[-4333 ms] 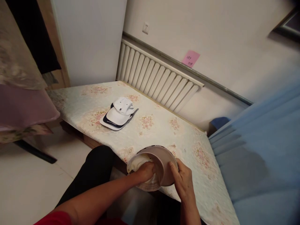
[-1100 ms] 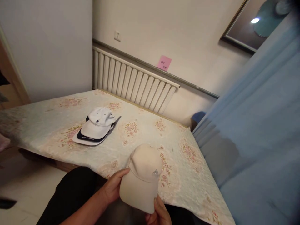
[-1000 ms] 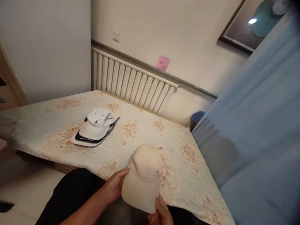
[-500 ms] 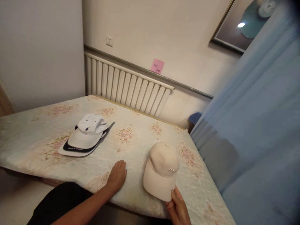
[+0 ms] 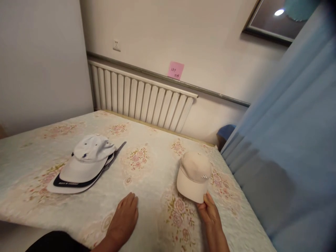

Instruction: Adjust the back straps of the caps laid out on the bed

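A beige baseball cap with a small white logo is held over the right part of the flowered bed cover. My right hand pinches its brim at the front right corner, thumb on top. Flat on the cover, my left hand rests palm down with its fingers stretched out, holding nothing. Left of it lies a stack of caps: a white cap with a dark blue logo sits on top, over a cap with a black lettered brim and a white brim lowest. A dark strap sticks out behind the stack.
The bed has a pale flowered cover. Behind it are a white radiator, a pipe and a pink note. A blue curtain hangs along the right side, and a blue object is partly behind it.
My right hand has carried the beige cap away from me and a little right. The left hand stays flat on the bed. The view has shifted, so the cap stack appears lower and further left.
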Demonstrator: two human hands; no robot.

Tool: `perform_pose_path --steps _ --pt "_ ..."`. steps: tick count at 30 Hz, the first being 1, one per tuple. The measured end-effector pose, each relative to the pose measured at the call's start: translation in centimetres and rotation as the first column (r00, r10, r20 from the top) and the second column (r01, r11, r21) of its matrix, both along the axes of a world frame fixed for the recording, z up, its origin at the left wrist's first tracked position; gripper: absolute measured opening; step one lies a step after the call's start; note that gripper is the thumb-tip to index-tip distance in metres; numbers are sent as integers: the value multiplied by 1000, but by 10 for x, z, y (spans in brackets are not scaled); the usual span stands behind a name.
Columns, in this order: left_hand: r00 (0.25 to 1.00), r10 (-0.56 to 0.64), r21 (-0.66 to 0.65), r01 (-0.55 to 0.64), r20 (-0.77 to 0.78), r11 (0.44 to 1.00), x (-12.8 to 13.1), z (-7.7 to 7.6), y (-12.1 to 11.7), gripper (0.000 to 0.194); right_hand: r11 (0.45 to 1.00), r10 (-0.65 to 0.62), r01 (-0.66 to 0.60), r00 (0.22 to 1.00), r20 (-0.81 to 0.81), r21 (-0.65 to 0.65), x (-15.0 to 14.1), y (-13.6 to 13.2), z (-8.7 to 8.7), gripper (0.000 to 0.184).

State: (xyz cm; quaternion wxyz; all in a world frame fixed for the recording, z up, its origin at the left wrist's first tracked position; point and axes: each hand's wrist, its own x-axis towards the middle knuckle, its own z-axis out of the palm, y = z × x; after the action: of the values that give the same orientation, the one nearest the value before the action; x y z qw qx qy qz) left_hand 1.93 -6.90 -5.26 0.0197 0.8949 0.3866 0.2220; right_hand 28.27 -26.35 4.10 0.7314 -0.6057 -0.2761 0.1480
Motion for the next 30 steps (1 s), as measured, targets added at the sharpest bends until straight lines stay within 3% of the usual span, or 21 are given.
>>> perform_pose_path --steps 3,5,7,10,15,23,30 --pt "999 10 25 -9 -33 1000 0 -4 1 36 995 -75 81 993 96 -51 20 20 -7 52" --pt "999 11 59 -8 -44 998 -1 -6 1 36 992 -129 129 990 56 8 41 37 -17 52" --pt "999 9 106 -4 -46 994 -2 -8 2 36 988 -127 132 990 -68 76 66 56 -29 51" --pt "999 4 197 3 -35 980 -3 -10 3 36 985 -10 65 948 -319 162 103 85 -44 49" --pt "999 4 284 8 -42 959 -4 -11 3 39 976 45 63 877 -478 208 148 128 -60 37" --pt "999 -6 318 18 -37 948 -3 -5 3 40 980 50 71 820 -570 188 164 143 -83 30" --pt "999 4 269 5 -33 963 -2 -8 1 38 989 6 72 853 -522 128 162 139 -86 25"
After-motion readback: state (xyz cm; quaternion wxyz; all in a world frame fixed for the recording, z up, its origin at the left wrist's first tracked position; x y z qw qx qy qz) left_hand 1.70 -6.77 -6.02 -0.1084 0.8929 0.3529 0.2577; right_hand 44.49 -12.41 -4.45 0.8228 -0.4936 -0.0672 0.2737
